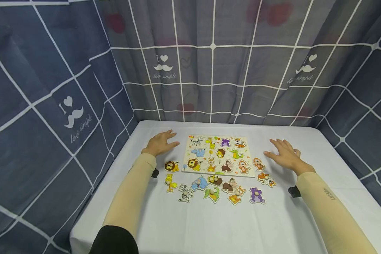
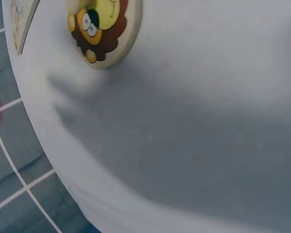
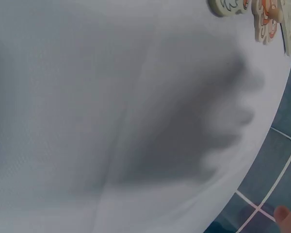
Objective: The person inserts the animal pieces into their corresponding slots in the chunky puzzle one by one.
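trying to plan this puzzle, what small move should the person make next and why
Probably lower the left hand to the loose lion piece and pinch its knob: the hand is empty, that piece lies nearest it, and the matching lion picture is at the near left corner of the board.

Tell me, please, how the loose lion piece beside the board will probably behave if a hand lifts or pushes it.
The lion piece is probably stiff: its edge looks thick and shows no bend. The knob on its face should make it easy to pinch. Since it lies flat on the white cloth, a push would likely slide it rather than roll it.
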`<state>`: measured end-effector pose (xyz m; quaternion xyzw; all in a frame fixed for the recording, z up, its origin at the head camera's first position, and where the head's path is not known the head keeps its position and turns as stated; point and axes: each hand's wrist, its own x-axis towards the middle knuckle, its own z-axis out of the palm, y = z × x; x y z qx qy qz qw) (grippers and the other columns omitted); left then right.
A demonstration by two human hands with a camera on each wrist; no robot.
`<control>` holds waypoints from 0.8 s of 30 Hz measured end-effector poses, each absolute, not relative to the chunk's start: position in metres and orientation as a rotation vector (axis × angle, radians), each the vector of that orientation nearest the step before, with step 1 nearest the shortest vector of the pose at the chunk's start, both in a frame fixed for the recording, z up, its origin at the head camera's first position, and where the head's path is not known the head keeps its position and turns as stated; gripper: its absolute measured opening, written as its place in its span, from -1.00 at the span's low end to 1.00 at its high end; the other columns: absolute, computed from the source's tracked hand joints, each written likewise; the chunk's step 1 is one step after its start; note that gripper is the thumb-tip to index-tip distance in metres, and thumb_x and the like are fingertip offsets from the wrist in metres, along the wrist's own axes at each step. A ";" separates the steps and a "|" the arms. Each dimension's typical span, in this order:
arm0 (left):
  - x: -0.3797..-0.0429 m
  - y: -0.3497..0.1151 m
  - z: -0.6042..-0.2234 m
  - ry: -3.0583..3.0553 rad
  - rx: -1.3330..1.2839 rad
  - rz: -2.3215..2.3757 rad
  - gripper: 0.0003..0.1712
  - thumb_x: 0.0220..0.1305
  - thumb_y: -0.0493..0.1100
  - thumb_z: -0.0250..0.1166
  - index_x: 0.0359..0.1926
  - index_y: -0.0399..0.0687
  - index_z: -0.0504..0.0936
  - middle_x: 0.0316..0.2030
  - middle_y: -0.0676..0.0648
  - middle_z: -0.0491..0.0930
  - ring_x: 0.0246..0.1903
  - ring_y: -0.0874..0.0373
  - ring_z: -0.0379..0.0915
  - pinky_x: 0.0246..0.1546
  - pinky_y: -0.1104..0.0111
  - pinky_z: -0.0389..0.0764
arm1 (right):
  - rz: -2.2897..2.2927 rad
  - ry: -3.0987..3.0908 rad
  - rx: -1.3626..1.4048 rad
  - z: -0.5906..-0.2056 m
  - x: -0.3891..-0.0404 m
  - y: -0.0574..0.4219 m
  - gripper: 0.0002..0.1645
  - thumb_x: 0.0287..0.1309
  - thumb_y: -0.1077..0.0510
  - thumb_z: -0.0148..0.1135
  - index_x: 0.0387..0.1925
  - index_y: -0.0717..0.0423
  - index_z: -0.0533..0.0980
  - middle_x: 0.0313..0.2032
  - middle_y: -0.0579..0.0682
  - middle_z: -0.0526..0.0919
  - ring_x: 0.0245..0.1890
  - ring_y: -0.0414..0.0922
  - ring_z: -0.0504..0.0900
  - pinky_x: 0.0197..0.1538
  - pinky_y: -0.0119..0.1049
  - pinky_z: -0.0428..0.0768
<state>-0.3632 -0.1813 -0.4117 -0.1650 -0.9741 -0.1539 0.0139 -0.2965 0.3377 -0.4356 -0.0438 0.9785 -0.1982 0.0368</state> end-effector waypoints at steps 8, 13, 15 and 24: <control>-0.359 -0.177 -0.416 -3.035 -0.571 -0.526 -0.30 0.34 0.23 0.27 0.41 0.10 0.44 0.43 -0.10 0.37 0.42 -0.13 0.29 0.41 -0.02 0.34 | -0.613 3.042 -0.153 -0.437 -0.294 0.337 -0.03 0.39 -0.37 -0.03 0.53 0.19 0.07 0.51 0.47 -0.10 0.49 0.47 -0.18 0.25 0.57 -0.03; -0.354 -0.175 -0.423 -3.064 -0.584 -0.620 -0.33 0.32 0.14 0.34 0.38 0.08 0.48 0.39 -0.07 0.43 0.41 -0.08 0.31 0.43 0.04 0.33 | -0.635 3.052 -0.167 -0.439 -0.294 0.338 -0.04 0.37 -0.34 0.01 0.50 0.21 0.11 0.49 0.49 -0.09 0.47 0.49 -0.13 0.23 0.56 0.02; -0.351 -0.175 -0.425 -3.073 -0.581 -0.663 -0.35 0.30 0.11 0.37 0.36 0.06 0.51 0.35 -0.09 0.48 0.38 -0.07 0.36 0.39 0.05 0.38 | -0.634 3.054 -0.172 -0.441 -0.293 0.339 -0.04 0.37 -0.35 0.02 0.50 0.21 0.12 0.49 0.49 -0.08 0.46 0.49 -0.12 0.22 0.55 0.03; -0.346 -0.170 -0.428 -3.095 -0.626 -0.705 -0.51 0.23 -0.08 0.45 0.17 -0.07 0.67 0.14 -0.10 0.67 0.19 -0.02 0.56 0.21 0.12 0.58 | -0.651 3.023 -0.157 -0.448 -0.293 0.338 -0.02 0.35 -0.34 0.06 0.49 0.23 0.12 0.50 0.48 -0.10 0.45 0.50 -0.13 0.23 0.59 -0.01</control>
